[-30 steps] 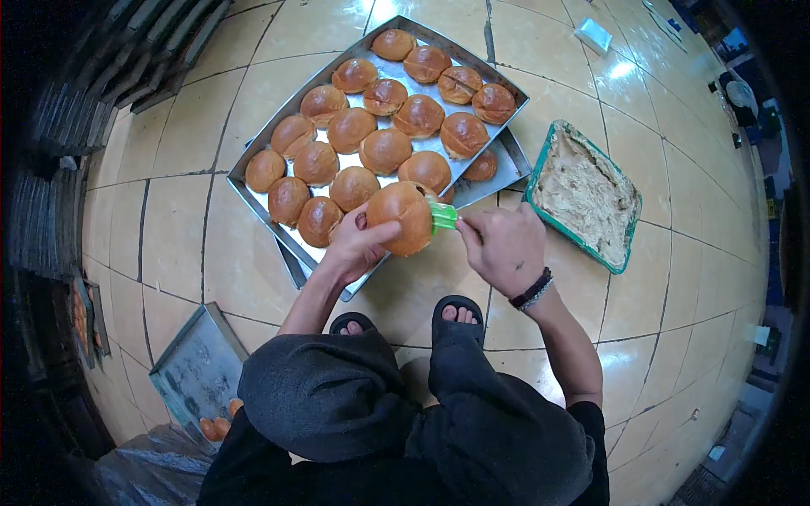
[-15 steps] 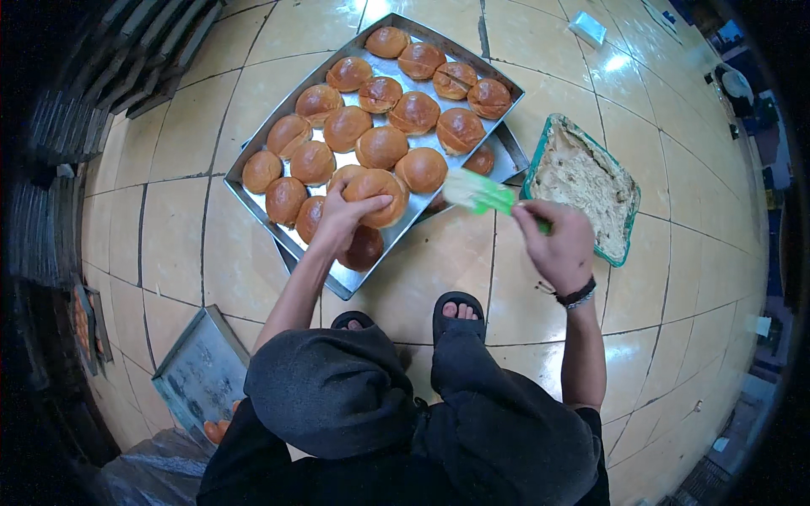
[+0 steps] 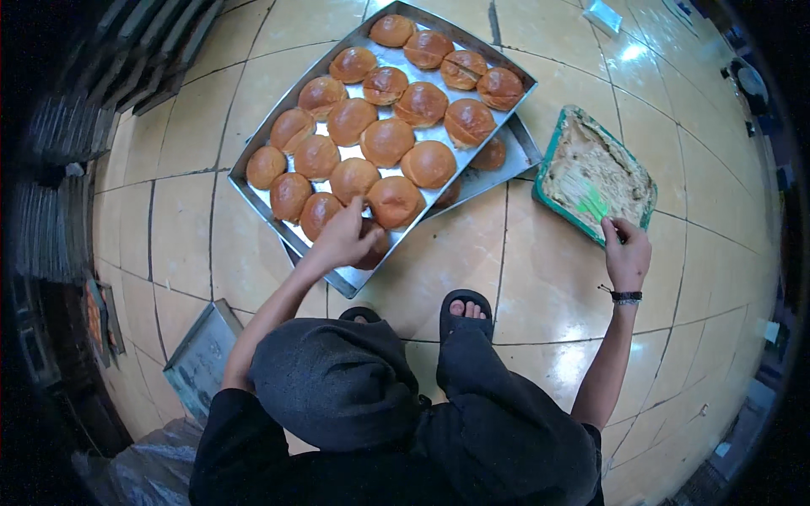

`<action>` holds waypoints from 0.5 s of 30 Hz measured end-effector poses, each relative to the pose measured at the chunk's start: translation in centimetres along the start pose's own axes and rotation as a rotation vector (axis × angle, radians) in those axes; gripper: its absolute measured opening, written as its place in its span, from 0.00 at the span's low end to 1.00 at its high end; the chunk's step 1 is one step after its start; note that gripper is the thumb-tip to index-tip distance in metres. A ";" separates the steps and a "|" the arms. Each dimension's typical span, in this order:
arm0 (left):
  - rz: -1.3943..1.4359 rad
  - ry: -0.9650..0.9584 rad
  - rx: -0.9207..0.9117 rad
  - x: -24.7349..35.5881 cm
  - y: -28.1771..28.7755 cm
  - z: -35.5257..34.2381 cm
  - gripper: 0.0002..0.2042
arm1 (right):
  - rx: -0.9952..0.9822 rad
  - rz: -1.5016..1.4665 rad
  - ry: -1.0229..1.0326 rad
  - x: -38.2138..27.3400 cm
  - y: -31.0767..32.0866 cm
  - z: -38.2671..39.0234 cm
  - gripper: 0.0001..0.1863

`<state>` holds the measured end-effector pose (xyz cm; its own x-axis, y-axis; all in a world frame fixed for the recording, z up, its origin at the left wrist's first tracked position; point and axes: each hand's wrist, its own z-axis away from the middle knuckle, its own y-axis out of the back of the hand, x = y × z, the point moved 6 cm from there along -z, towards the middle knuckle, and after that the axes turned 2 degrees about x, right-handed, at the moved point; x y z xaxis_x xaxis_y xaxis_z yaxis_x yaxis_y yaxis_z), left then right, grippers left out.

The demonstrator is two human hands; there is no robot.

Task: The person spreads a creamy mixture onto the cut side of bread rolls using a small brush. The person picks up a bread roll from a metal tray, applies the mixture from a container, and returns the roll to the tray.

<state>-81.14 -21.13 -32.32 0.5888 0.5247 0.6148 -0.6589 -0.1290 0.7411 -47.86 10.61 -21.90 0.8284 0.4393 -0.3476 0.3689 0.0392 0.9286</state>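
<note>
A metal tray (image 3: 253, 187) on the tiled floor holds several round brown buns (image 3: 386, 141) in rows. My left hand (image 3: 342, 240) rests at the tray's near corner, fingers spread. They touch the nearest buns (image 3: 394, 202) and grip none of them. My right hand (image 3: 626, 253) reaches to the right and holds a green spatula (image 3: 591, 201). Its blade lies in the pale filling of a teal rectangular tray (image 3: 544, 187).
A second metal tray (image 3: 523, 145) lies under the first, with a few buns (image 3: 489, 156) showing at its edge. A small empty tray (image 3: 198, 358) sits at lower left. Dark stacked trays (image 3: 51, 211) line the left side. My sandalled feet (image 3: 464, 308) are just below the bun tray.
My left hand has set the bun it held into the tray and slid to the near corner. My right hand carried the green spatula from that bun over to the teal tray.
</note>
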 end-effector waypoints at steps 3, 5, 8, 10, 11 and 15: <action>0.096 0.146 -0.069 -0.3 -0.1 2.1 0.26 | -0.082 -0.075 -0.013 -0.7 -1.6 0.6 0.16; 0.121 0.134 0.004 -2.1 0.7 2.5 0.25 | -0.094 -0.083 0.007 -1.9 -2.6 0.4 0.16; 0.267 0.106 0.258 -4.1 2.9 2.3 0.23 | -0.086 -0.052 -0.008 -2.3 -2.9 -0.3 0.16; -0.083 0.198 0.667 -6.9 5.3 2.3 0.28 | -0.073 -0.013 -0.045 -0.8 -3.0 -0.7 0.16; -0.061 0.549 0.329 -7.1 4.8 1.8 0.35 | -0.035 0.045 -0.034 0.1 -2.4 -1.2 0.16; -0.113 0.622 0.278 -7.5 2.8 1.6 0.46 | 0.045 0.373 -0.049 2.1 -1.8 -2.8 0.13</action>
<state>-86.67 -26.73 -34.37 0.2138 0.9224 0.3218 -0.4154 -0.2123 0.8845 -47.99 14.00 -23.88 0.9279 0.3727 0.0064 0.0556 -0.1554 0.9863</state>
